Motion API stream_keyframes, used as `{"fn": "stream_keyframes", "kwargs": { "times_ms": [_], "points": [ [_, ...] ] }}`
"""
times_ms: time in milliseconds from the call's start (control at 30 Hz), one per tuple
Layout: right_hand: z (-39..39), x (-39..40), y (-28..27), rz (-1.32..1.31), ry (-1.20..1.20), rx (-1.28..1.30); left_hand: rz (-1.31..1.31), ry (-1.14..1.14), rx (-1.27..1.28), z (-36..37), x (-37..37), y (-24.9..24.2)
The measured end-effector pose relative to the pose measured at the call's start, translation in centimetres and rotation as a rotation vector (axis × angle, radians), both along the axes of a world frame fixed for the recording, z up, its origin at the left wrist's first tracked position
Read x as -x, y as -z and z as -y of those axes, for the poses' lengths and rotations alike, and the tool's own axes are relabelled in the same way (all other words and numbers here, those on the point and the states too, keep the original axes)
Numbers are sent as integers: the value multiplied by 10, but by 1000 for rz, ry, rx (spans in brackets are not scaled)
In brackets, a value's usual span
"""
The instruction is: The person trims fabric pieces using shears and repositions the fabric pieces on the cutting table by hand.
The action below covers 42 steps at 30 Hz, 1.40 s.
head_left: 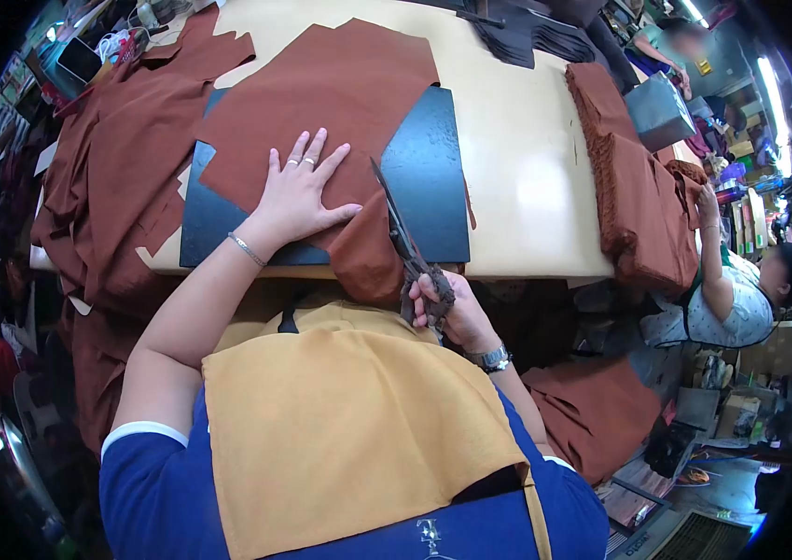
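Note:
Rust-brown cloth (321, 84) lies over a dark board (429, 177) on the pale table, and one lower corner hangs over the front edge. My left hand (303, 196) rests flat on this cloth with its fingers spread. My right hand (443, 303) is closed round the wrapped handles of large scissors (400, 224). The scissors point up and away, their blades along the right side of the hanging corner. Whether the blades touch the cloth cannot be told.
More brown cloth (125, 149) is heaped at the left. A folded brown stack (634, 205) lies on the table's (536, 187) right end, beside a person (741, 289). Dark pieces (531, 33) lie at the far edge. Brown cloth (597, 411) hangs low at the right.

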State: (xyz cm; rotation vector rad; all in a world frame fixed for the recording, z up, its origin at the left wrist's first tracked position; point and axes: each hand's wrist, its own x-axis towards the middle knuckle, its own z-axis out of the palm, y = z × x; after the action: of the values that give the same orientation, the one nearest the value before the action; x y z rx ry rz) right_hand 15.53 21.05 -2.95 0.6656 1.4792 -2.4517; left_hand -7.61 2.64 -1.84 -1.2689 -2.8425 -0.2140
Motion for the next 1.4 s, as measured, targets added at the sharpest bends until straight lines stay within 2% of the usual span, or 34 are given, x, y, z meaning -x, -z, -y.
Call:
{"fn": "stream_keyframes", "kwargs": {
  "times_ms": [500, 600, 733, 833, 1033, 1233, 1400],
  "points": [
    [14, -1, -13, 15, 61, -32, 52, -210, 24, -13, -37, 3],
    [18, -2, -19, 18, 73, -63, 135, -179, -5, -16, -23, 0],
    [18, -2, -20, 32, 70, -93, -37, 121, -51, -9, 33, -14],
    [17, 1, -17, 21, 64, -71, 25, 254, 48, -4, 54, -9],
    [14, 9, -2, 20, 103, -1, 11, 184, 7, -3, 36, -4],
    [19, 0, -1, 17, 116, -78, 18, 90, -29, -2, 20, -1],
    [14, 6, 3, -35, 116, 25, 29, 76, -24, -2, 5, -4]
  ]
}}
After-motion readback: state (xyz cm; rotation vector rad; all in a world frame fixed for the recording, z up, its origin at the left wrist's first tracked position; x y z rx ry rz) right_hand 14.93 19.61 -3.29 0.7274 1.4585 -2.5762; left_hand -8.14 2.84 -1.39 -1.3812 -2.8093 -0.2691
